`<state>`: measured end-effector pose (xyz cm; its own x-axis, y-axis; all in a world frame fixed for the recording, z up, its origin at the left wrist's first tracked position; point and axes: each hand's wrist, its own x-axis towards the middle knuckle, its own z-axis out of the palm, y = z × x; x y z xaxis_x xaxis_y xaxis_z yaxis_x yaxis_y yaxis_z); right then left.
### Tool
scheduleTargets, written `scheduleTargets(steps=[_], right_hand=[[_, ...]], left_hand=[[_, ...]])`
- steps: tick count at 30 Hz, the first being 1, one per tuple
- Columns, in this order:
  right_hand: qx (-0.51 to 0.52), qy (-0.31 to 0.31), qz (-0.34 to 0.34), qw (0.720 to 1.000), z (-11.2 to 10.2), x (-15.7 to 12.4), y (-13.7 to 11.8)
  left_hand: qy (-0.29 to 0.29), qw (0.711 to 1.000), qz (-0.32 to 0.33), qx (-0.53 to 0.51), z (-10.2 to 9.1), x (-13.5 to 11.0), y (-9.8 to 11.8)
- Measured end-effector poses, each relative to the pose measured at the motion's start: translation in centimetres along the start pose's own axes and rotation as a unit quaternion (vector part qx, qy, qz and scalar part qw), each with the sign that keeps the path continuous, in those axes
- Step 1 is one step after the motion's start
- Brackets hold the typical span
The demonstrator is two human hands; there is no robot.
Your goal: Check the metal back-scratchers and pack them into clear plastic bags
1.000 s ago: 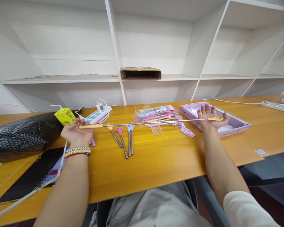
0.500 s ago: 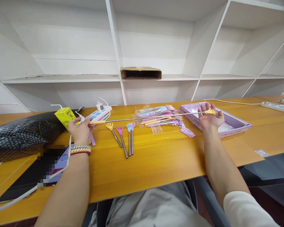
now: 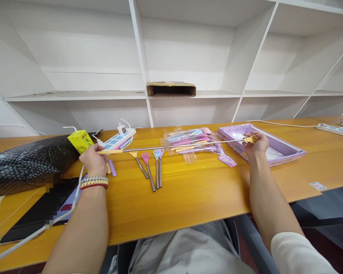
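A telescopic back scratcher (image 3: 114,151) stretches level above the table, its metal rod pulled out long. My left hand (image 3: 93,160) grips its yellow handle at the left. At the far right, my right hand (image 3: 258,146) has its fingers curled around the yellow claw end. Below the rod lie a yellow claw head (image 3: 133,154), a pink one (image 3: 145,156), a blue one (image 3: 156,154) and a purple one (image 3: 160,153), each on a short metal tube. A loose purple handle (image 3: 112,168) rests beside my left hand, with a yellow piece partly hidden there.
Bagged back scratchers (image 3: 193,140) lie mid-table, near a purple box (image 3: 288,152). A power strip (image 3: 120,139), yellow carton (image 3: 80,141), black wrapped bundle (image 3: 31,161) and dark tablet-like device (image 3: 37,213) occupy the left. White shelving with a cardboard box (image 3: 171,83) stands behind.
My right hand, open and palm up before with the claw resting on it, has turned and closed its fingers around the claw. My left hand has shifted slightly left with the handle.
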<state>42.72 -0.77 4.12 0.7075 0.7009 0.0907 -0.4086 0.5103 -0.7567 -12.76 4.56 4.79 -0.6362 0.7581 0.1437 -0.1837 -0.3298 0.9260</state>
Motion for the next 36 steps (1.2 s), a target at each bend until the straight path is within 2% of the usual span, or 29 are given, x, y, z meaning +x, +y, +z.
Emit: scheduleTargets(steps=[2,3,6,8,9,10,12,16,20,23,26,29,31,34,36], right_hand=[[-0.028,-0.046,-0.006,0.999,0.4,-0.3,0.2],[-0.048,-0.075,-0.005,0.996,0.9,-0.7,0.5],[-0.130,-0.181,0.007,0.975,3.4,-3.4,2.7],[-0.194,-0.270,0.004,0.943,5.6,-6.3,4.7],[-0.217,-0.312,0.006,0.925,6.5,-7.8,5.7],[-0.227,-0.339,0.003,0.913,7.4,-9.3,6.5],[-0.213,-0.341,-0.005,0.915,8.5,-11.7,7.7],[-0.180,-0.314,-0.023,0.932,8.9,-13.3,8.7],[-0.165,-0.283,-0.020,0.945,8.4,-12.7,8.8],[-0.156,-0.281,0.004,0.947,8.2,-12.1,8.5],[-0.126,-0.285,0.044,0.949,8.2,-11.6,8.1],[-0.088,-0.297,0.085,0.947,8.4,-11.8,8.1],[-0.087,-0.344,0.108,0.929,8.5,-12.8,8.6],[-0.129,-0.469,0.133,0.864,8.8,-14.7,9.7],[-0.155,-0.505,0.129,0.839,9.0,-15.5,10.2]], left_hand=[[0.029,0.999,0.034,0.027,0.5,-0.5,0.0],[0.021,0.998,0.045,0.040,1.0,-1.0,-0.1],[-0.090,0.990,0.057,0.088,3.2,-4.3,-0.9],[-0.176,0.976,0.053,0.118,5.0,-7.5,-1.6],[-0.271,0.947,0.064,0.164,5.7,-9.2,-1.9],[-0.339,0.917,0.078,0.195,6.4,-10.8,-2.1],[-0.403,0.883,0.115,0.211,7.2,-13.3,-2.2],[-0.407,0.868,0.185,0.216,7.4,-15.6,-1.7],[-0.394,0.863,0.225,0.221,7.4,-16.6,-1.7],[-0.426,0.847,0.229,0.221,7.5,-17.0,-1.9],[-0.465,0.810,0.234,0.270,7.5,-17.0,-2.0],[-0.477,0.751,0.283,0.359,7.6,-17.0,-2.1],[-0.470,0.716,0.318,0.406,7.6,-17.3,-2.3],[-0.468,0.682,0.340,0.448,7.7,-18.0,-2.6],[-0.479,0.668,0.339,0.457,7.7,-18.3,-2.8]])
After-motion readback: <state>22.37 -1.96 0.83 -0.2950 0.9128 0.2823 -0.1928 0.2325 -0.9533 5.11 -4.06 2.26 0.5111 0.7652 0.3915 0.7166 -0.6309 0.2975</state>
